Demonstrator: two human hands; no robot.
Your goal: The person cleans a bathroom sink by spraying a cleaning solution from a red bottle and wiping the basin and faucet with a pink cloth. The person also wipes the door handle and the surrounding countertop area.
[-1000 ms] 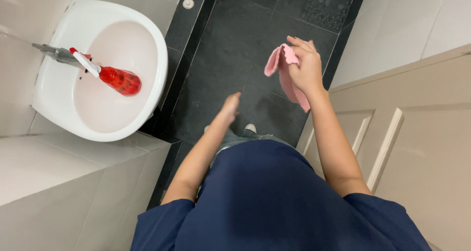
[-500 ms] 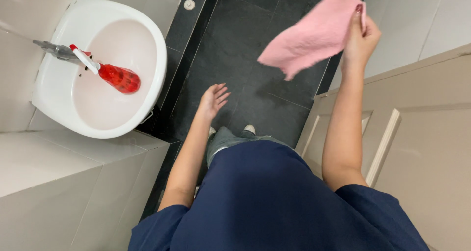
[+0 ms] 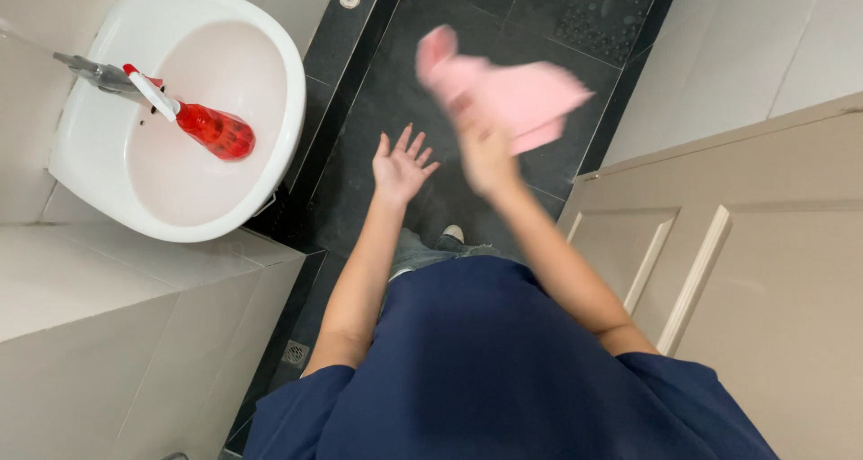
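Right hand [image 3: 485, 154], motion-blurred, is gripping a pink cloth [image 3: 503, 91] above the dark floor [image 3: 575, 19]; cloth is spreading with its long axis running left to right, free end pointing right. Left hand [image 3: 402, 165] is hovering just beside it, fingers spread wide, holding nothing.

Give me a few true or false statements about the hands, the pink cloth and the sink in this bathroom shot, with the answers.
1. The right hand holds a pink cloth. True.
2. The left hand grips the cloth too. False: it is open and empty, fingers spread.
3. A red spray bottle lies in the white sink. True.
4. The floor is white tile. False: it is dark tile.
5. The cloth lies in the sink. False: it is up over the floor.
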